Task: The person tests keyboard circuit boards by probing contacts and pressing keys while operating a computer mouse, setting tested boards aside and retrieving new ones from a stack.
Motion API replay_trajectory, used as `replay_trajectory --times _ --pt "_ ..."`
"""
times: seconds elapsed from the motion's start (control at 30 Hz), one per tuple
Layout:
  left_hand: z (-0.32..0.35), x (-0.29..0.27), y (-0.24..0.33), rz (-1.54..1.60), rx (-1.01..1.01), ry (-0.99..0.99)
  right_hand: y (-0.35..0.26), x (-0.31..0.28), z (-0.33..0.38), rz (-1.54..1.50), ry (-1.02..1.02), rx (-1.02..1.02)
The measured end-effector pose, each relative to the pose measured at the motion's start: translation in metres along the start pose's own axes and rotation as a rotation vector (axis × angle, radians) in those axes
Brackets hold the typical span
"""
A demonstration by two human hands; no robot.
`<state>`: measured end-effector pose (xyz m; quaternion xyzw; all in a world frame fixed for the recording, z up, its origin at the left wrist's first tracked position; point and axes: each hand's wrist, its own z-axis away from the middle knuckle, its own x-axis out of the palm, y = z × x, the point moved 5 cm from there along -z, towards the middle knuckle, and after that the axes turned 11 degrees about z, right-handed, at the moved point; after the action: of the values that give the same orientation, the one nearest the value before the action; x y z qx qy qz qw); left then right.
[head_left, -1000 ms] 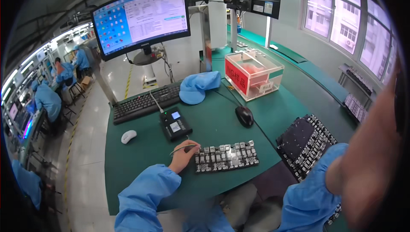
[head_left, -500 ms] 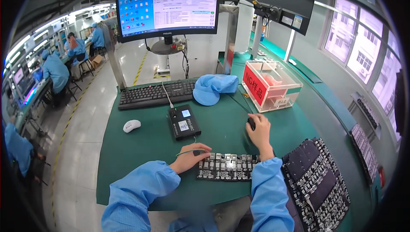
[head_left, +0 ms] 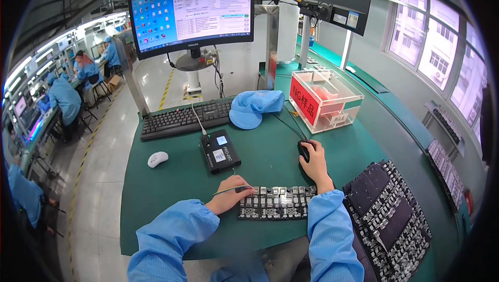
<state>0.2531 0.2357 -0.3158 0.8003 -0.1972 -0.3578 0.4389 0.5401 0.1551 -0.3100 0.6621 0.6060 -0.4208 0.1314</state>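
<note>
My left hand (head_left: 229, 195) is closed at the far left corner of a panel of small circuit boards (head_left: 274, 203). Its fingertips pinch a small dark piece, largely hidden by the fingers, and a thin yellow-green wire (head_left: 226, 191) runs across the hand. Just beyond that hand lies a black box-shaped device (head_left: 220, 151) with a small lit screen and a cable plugged into its far end. My right hand (head_left: 315, 164) is wrapped over a black computer mouse (head_left: 303, 151) on the green mat, right of the device.
A monitor (head_left: 193, 14) with software windows stands at the back, behind a black keyboard (head_left: 182, 120) and a blue cloth cap (head_left: 254, 108). A clear box (head_left: 338, 106) with a red label sits right of the cap. A white mouse (head_left: 158, 159) lies left; stacked board panels (head_left: 391, 214) lie right.
The whole view has shifted slightly. My right hand stays on the black mouse, which shows more plainly now. My left hand remains at the panel's corner, its fingers a little more curled.
</note>
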Motion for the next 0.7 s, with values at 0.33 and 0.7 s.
replay_trajectory --times 0.33,0.7 --pt "-0.004 0.004 -0.015 -0.04 0.073 -0.162 -0.009 -0.007 0.003 0.019 -0.012 0.003" --pt "-0.007 0.002 -0.005 -0.031 0.034 -0.122 -0.008 -0.006 0.002 0.067 -0.065 0.057"
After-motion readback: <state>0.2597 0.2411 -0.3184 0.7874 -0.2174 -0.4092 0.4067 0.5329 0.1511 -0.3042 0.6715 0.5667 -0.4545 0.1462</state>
